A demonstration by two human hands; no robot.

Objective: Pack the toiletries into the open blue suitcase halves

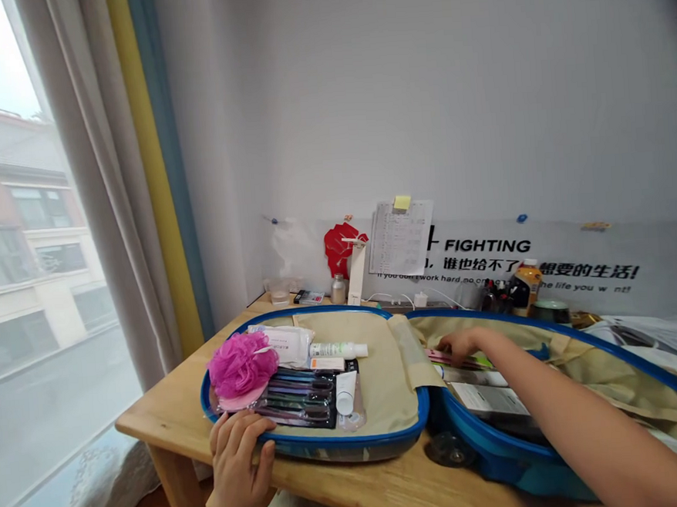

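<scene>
A blue suitcase lies open on the table, its left shell and right shell side by side. My left hand rests with loose, bent fingers over the left shell's front rim, thumb apart. Beside it are a magenta bath puff, a toothbrush pack, a white tube, a white bottle, a small box and a wipes pack. My right hand reaches into the right shell, fingers curled down at a pink item; its fingertips are partly hidden. A white box lies nearer me.
Behind the suitcase stand a white desk lamp, a small jar, a power strip and an orange-labelled bottle. Paper hangs on the wall. The wooden table's left edge is near a curtain and window.
</scene>
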